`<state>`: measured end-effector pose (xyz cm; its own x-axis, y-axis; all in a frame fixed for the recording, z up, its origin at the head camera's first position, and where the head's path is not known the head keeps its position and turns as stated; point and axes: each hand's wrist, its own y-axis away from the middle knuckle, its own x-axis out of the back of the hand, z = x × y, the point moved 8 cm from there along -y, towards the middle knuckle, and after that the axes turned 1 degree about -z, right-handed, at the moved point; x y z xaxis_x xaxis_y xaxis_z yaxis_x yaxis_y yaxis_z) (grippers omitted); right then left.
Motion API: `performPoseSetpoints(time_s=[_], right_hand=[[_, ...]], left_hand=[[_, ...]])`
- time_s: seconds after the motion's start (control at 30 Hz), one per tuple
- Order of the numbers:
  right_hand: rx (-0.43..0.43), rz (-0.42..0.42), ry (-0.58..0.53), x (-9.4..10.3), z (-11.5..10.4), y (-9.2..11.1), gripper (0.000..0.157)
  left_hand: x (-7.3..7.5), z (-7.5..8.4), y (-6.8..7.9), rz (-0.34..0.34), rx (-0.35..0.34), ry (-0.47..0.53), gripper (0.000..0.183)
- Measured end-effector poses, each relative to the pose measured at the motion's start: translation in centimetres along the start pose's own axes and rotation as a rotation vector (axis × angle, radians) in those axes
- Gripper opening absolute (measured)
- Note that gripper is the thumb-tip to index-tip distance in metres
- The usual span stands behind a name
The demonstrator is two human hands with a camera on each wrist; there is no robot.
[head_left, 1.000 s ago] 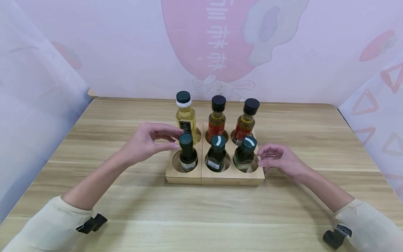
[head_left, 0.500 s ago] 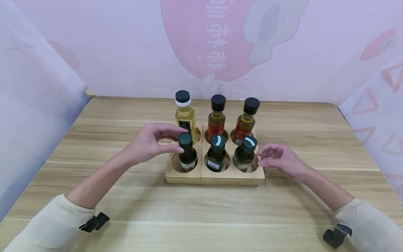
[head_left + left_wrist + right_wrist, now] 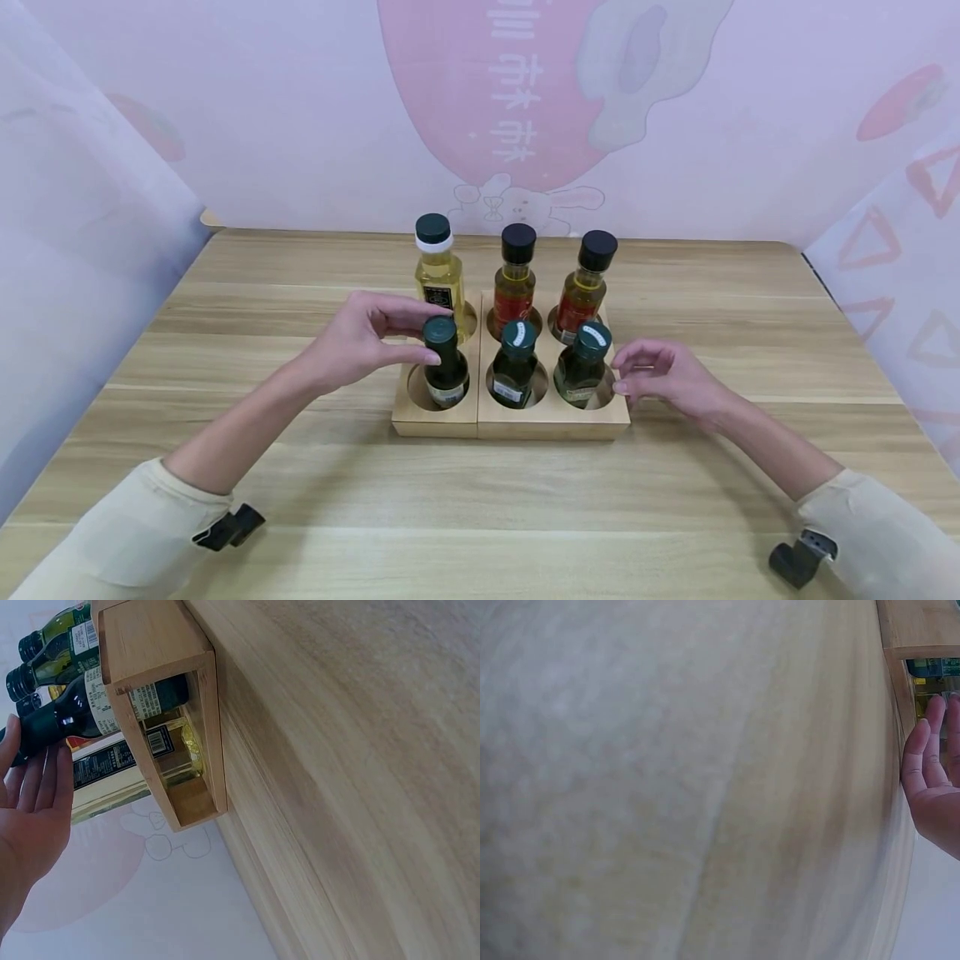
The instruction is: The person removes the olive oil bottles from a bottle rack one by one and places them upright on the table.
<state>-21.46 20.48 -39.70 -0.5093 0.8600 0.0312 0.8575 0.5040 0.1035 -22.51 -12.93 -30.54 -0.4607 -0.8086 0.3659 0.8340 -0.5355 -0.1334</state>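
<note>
A light wooden bottle rack [image 3: 553, 429] with round holes stands on the table, a seam dividing its front. My left hand [image 3: 367, 337] pinches the neck of a dark green bottle [image 3: 446, 367] in the front left hole, thumb on the near side and fingers behind. In the left wrist view, this bottle [image 3: 96, 701] has its base inside the open-sided rack [image 3: 150, 645]. My right hand [image 3: 667, 379] touches the rack's right side with loosely bent fingers; the right wrist view shows its fingers [image 3: 933, 742] against the open side.
Two dark green-capped bottles, one in the middle [image 3: 514, 367] and one at right [image 3: 583, 367], fill the front row. Behind stand a yellow oil bottle [image 3: 439, 279] and two black-capped bottles with red labels [image 3: 514, 292]. A printed cloth [image 3: 300, 125] hangs behind the table [image 3: 480, 508].
My left hand has moved slightly right and its thumb and fingers have closed on the dark green bottle's neck. The right hand stays at the rack's side.
</note>
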Motion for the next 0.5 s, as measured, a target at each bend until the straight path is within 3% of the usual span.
performPoseSetpoints(time_s=[0.5], right_hand=[[0.012, -0.008, 0.022, 0.06, -0.03, -0.04, 0.025]], left_hand=[[0.03, 0.15, 0.28, 0.03, 0.02, 0.046, 0.046]])
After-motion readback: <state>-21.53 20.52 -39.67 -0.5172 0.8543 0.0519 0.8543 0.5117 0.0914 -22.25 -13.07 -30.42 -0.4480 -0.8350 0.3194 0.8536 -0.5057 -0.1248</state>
